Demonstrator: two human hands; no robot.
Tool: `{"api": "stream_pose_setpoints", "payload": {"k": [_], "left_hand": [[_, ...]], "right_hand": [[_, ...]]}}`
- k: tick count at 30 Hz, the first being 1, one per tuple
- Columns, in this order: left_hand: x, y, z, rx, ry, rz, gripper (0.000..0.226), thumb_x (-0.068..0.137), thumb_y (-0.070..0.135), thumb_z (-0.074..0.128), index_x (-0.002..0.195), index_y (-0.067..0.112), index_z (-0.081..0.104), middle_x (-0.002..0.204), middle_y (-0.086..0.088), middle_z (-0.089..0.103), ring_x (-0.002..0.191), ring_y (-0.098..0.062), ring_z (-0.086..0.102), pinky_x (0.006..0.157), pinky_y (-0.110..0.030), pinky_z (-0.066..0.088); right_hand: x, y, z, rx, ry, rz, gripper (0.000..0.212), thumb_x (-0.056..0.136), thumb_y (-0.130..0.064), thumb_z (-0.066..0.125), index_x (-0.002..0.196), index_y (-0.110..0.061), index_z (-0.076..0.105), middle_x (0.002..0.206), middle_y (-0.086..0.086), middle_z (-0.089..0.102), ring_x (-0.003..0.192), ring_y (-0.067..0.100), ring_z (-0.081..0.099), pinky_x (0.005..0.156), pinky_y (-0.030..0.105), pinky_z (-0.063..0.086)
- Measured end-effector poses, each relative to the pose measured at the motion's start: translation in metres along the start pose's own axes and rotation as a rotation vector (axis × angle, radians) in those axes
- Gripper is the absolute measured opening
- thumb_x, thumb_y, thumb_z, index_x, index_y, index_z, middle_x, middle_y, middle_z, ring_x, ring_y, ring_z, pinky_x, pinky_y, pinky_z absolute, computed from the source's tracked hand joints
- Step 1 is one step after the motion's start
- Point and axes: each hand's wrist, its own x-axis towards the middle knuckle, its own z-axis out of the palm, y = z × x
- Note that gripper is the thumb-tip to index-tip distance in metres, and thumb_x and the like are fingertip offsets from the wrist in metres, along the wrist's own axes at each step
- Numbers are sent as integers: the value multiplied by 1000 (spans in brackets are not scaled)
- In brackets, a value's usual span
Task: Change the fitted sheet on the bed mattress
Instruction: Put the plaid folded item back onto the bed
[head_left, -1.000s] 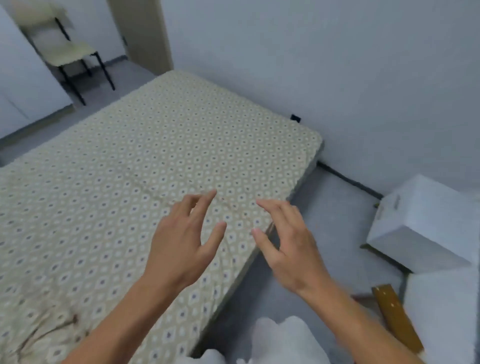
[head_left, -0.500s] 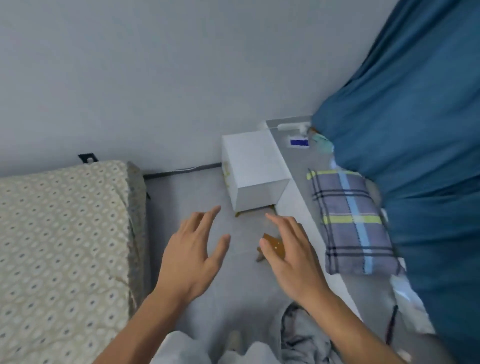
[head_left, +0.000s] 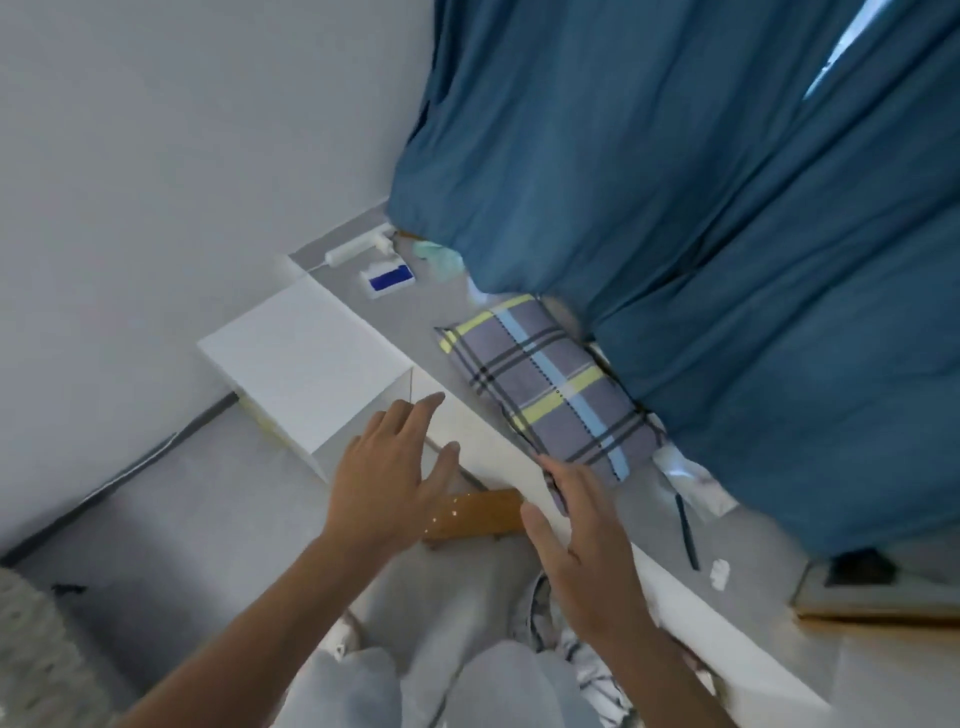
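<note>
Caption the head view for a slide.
Both open hands, left hand and right hand, reach toward plaid pillow beside blue curtain.

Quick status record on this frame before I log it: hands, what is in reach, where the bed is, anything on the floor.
left hand: open, fingers spread, holds nothing
right hand: open, holds nothing; fingertips at the near corner of the plaid pillow, contact unclear
pillow: lies on a raised grey ledge at the foot of the blue curtain
bed: only a corner of the patterned mattress shows, lower left
floor: white box, brown board, crumpled cloth by the legs
</note>
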Motion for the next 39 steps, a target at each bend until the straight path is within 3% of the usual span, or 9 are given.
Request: {"api": "stream_pose_setpoints", "payload": {"k": [10, 14, 17, 24, 30, 33, 35, 37, 39], "left_hand": [[123, 28, 106, 61, -199, 105, 54, 103, 51, 37, 154, 32, 39, 140, 6, 57, 127, -19, 53, 104, -40, 45], [181, 36, 192, 67, -245, 56, 54, 106, 48, 46, 156, 34, 36, 152, 5, 48, 138, -20, 48, 113, -43, 44], [227, 28, 265, 83, -205, 18, 59, 104, 45, 51, 158, 32, 34, 156, 2, 43, 141, -24, 43, 114, -48, 44], [336, 0, 423, 104, -288, -422, 83, 98, 62, 55, 164, 33, 13, 169, -12, 18, 150, -42, 29, 111, -61, 42], [383, -21, 489, -296, -287, -902, 118, 73, 67, 82, 160, 34, 9, 153, -24, 35, 128, -51, 50, 104, -61, 51], [392, -17, 491, -488, -99, -1099, 111, 73, 54, 90, 155, 23, 23, 130, -15, 53, 108, -36, 57, 96, -45, 51], [398, -14, 482, -585, -27, -1237, 90, 78, 48, 89, 145, 12, 41, 121, -12, 58, 99, -30, 57, 88, -41, 50], [398, -17, 470, -646, -41, -1234, 70, 79, 47, 87, 128, 8, 57, 114, -9, 67, 90, -26, 63, 84, -40, 53], [394, -18, 450, -687, -31, -1157, 63, 76, 50, 88, 119, 10, 64, 109, -9, 73, 89, -28, 70, 86, -44, 59]], "right_hand": [[72, 75, -11, 17, 135, 221, 46, 98, -58, 46, 140, -39, 49, 130, -24, 48, 126, 2, 48, 99, 25, 44], [155, 161, -5, 1, 102, 249, 50, 99, -58, 46, 144, -36, 48, 135, -21, 48, 128, 4, 45, 105, 30, 42], [234, 240, 13, -33, 42, 259, 59, 97, -55, 46, 148, -26, 50, 144, -5, 51, 133, 13, 45, 108, 36, 44], [405, 410, 43, -267, -126, 346, 73, 92, -42, 66, 155, -22, 35, 167, 9, 26, 156, 32, 22, 118, 55, 38], [460, 470, 49, -252, -357, 488, 110, 88, -60, 72, 168, -23, 7, 171, 17, 20, 156, 41, 23, 123, 57, 29], [474, 478, 57, -222, -347, 557, 115, 72, -74, 78, 159, -13, 35, 158, 19, 45, 145, 39, 44, 112, 51, 45], [478, 477, 53, -134, -380, 595, 90, 58, -83, 80, 115, -14, 70, 114, 9, 73, 111, 30, 71, 85, 38, 58], [476, 470, 45, -26, -404, 609, 65, 56, -75, 87, 82, -18, 69, 83, -3, 71, 80, 18, 71, 62, 27, 49], [465, 451, 34, 86, -341, 614, 73, 49, -77, 86, 92, -20, 71, 90, -5, 71, 85, 17, 70, 65, 26, 49]]}}
